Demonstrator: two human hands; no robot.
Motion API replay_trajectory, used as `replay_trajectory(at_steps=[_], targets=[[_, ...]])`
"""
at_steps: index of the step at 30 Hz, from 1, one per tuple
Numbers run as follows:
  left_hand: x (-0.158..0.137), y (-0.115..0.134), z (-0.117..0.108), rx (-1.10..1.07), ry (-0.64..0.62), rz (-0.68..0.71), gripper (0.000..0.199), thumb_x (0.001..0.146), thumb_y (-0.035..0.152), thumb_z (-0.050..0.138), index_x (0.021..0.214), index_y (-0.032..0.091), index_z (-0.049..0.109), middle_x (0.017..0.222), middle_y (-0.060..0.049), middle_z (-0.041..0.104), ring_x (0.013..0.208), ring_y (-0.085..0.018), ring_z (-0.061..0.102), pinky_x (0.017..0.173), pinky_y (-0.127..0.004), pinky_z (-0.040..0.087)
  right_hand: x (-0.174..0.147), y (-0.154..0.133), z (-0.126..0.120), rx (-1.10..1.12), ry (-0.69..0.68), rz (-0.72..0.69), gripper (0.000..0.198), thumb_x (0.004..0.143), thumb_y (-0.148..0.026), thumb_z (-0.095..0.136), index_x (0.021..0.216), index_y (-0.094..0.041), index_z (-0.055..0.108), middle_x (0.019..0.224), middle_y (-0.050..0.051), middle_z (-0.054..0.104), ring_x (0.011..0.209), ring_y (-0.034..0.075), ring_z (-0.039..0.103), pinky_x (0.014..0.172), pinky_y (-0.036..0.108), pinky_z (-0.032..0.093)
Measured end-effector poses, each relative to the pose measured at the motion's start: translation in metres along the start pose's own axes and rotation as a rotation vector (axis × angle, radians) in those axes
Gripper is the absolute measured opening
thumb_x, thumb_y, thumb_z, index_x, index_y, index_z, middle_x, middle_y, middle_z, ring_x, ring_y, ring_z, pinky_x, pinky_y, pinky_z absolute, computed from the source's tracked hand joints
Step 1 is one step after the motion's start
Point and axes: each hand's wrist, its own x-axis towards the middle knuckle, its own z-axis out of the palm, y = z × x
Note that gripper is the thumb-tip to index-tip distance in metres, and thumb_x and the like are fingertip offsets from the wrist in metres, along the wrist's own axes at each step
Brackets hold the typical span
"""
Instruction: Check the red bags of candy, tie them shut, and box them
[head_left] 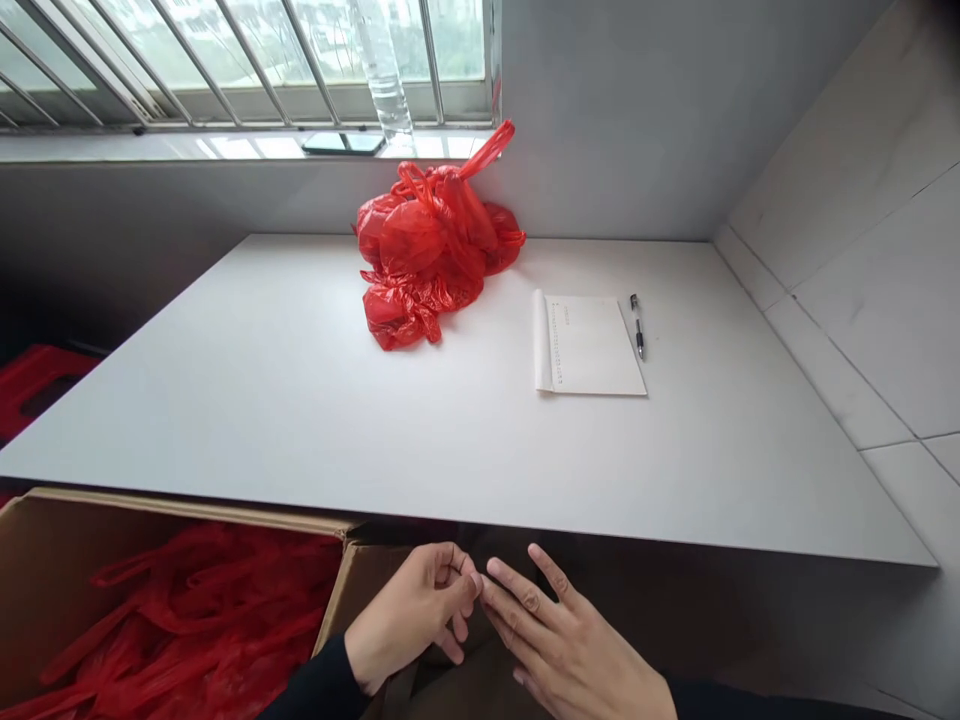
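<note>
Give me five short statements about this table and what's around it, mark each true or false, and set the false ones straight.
1. The pen lies to the right of the notepad. True.
2. The clear bottle stands on the table. False: it stands on the windowsill.
3. A heap of red plastic bags rests on the table. True.
4. The right hand is curled into a fist. False: its fingers are extended, close to the left hand.
5. The cardboard box is filled with white paper. False: red plastic shows inside it.
</note>
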Motion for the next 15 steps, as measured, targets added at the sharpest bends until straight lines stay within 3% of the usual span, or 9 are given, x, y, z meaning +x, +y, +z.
replay_trajectory(at_steps=[8, 15], targets=[[-0.005, -0.009, -0.007, 0.045, -0.008, -0.010, 0.061, 0.068, 0.070, 0.074, 0.084, 0.017, 0.048, 0.072, 0.002, 0.055, 0.057, -0.012, 0.058, 0.047, -0.025, 0.053, 0.011, 0.006, 0.013, -0.082, 0.265, -0.011, 0.030, 0.102, -0.036, 0.051, 0.120, -0.023, 0.071, 0.153, -0.004, 0.048, 0.143, 0.022, 0.039, 0.122, 0.043, 0.037], [-0.007, -0.017, -0.015, -0.043, 0.016, 0.007, 0.071, 0.066, 0.085, 0.064, 0.085, 0.018, 0.049, 0.067, 0.002, 0.056, 0.052, -0.011, 0.057, 0.049, -0.023, 0.047, 0.031, 0.006, 0.022, -0.156, 0.457, 0.021, 0.016, 0.096, -0.030, 0.063, 0.106, -0.027, 0.075, 0.141, -0.006, 0.060, 0.146, 0.026, 0.036, 0.129, 0.054, 0.014]])
